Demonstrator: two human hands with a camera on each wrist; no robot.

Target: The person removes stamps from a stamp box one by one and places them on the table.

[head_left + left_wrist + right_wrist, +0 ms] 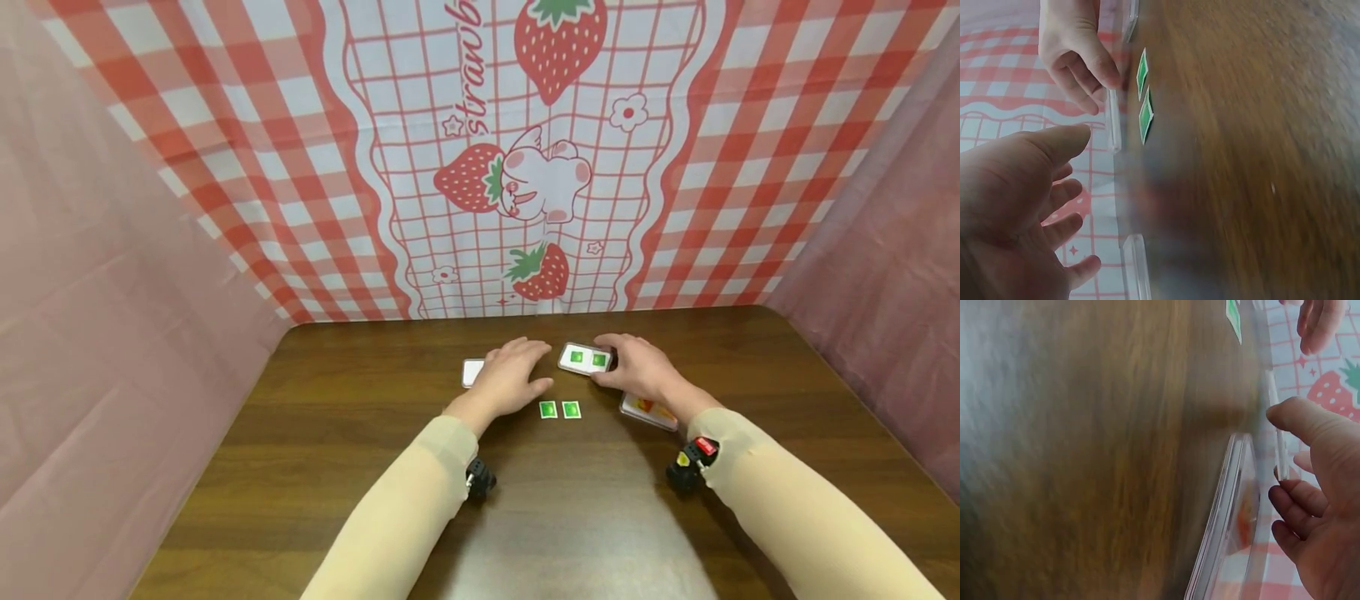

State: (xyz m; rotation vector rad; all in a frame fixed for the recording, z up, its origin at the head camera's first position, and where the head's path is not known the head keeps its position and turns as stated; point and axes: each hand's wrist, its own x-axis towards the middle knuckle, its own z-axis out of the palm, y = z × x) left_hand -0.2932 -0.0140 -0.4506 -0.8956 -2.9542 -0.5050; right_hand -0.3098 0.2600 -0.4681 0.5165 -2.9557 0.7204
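Clear-rimmed case, white face bearing two green pictures side by side, at the far middle of the table, slightly slanted; whether it lies flat or is lifted a little, I cannot tell. Right hand pinches its right end, thumb at the near edge, fingers at the far edge. (The right wrist view gives the case edge-on, a thin strip by the thumb tip.)

Nearer the person, just below the case: two small green cards, left card and right card, white-bordered, lying in a row with a narrow gap between.

Left hand to the left of the held case, apart from it; fingers loosely extended, thumb held away from them. It partly hides a plain white case; contact with that one cannot be made out.

Under the right wrist, a third case with orange and yellow printing, partly covered by the forearm.

Farther out: brown wood-grain table; pale sleeves; behind, red-and-white checked cloth with strawberries; pink drapes at both sides.
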